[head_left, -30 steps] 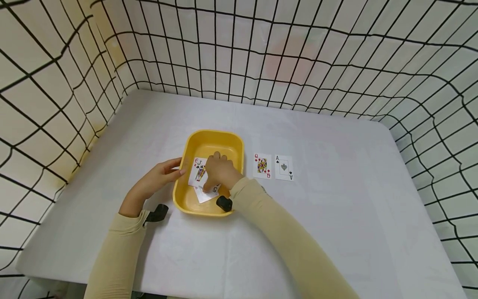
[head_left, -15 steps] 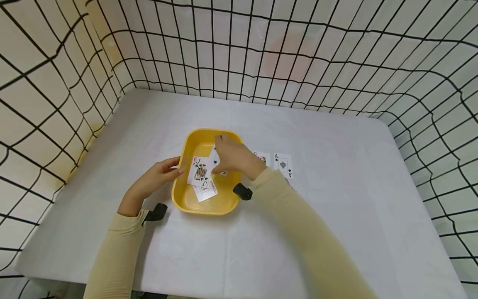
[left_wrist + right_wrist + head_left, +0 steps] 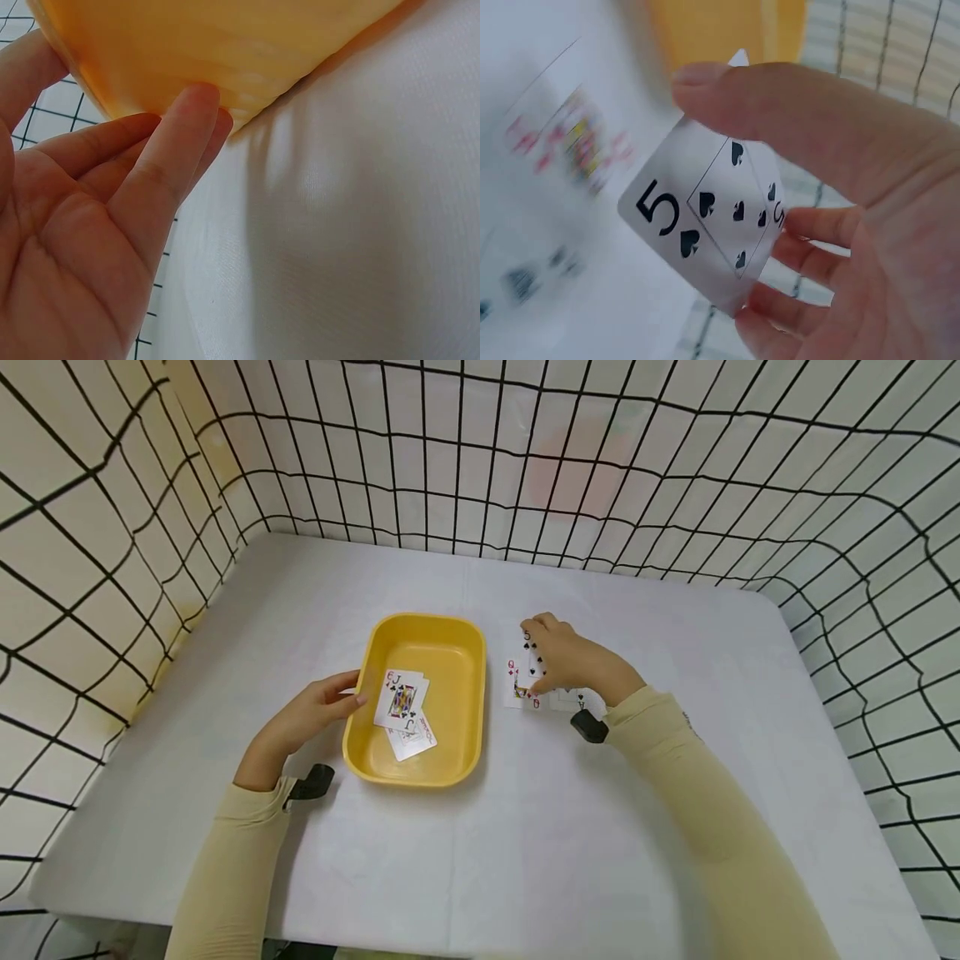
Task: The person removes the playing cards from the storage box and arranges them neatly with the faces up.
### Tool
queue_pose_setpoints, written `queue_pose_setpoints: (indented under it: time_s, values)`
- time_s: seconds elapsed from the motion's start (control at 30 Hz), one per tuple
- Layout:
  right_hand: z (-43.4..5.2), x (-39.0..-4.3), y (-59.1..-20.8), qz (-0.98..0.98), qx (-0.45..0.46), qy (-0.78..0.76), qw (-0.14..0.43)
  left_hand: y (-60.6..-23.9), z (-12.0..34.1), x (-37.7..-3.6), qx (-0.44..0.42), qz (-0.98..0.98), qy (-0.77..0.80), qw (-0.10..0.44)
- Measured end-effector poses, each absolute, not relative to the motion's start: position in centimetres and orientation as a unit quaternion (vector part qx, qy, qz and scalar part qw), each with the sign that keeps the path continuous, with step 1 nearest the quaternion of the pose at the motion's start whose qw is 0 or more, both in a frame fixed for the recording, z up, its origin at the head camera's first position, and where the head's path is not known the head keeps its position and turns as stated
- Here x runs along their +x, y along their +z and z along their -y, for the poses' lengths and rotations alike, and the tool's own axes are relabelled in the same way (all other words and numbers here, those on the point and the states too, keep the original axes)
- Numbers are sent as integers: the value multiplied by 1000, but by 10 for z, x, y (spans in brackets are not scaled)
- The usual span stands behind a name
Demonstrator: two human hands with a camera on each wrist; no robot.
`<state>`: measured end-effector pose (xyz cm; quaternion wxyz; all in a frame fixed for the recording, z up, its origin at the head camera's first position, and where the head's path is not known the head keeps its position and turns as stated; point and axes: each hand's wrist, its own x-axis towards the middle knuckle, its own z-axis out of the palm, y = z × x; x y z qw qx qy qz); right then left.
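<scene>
My right hand (image 3: 537, 657) pinches a five of spades (image 3: 527, 637) between thumb and fingers, just above the table to the right of a yellow tray (image 3: 420, 621). In the right wrist view the five of spades (image 3: 712, 225) faces the camera under my thumb. Beneath this hand lie a queen of diamonds (image 3: 515, 685) and an ace of spades (image 3: 582, 700), both partly covered. My left hand (image 3: 352, 689) rests with straight fingers (image 3: 184, 135) against the tray's (image 3: 225, 45) left outer wall. A jack of clubs (image 3: 401, 697) lies in the tray over another card (image 3: 415, 742).
The white table (image 3: 525, 827) is fenced on three sides by a black wire grid (image 3: 480, 460). The tray stands a little left of the middle. A black wrist camera (image 3: 588, 727) sits on my right sleeve, another (image 3: 313, 781) on the left.
My right hand lifted the five of spades out of the tray and carried it right, over the queen and ace. The left hand stayed on the tray's side.
</scene>
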<state>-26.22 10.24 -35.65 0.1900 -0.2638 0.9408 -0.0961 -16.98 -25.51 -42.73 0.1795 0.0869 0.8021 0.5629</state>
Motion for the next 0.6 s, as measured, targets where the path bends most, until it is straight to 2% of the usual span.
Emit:
queue_pose_setpoints:
  time_s: [0.3,0.6]
  values:
    - [-168,-274,-385,-947,-196,-89,239,-428,255,-171,88,-802,563,179]
    - [-202,-271,-404,-941,-174,-74,281,-430,255,-171,83,-802,564,179]
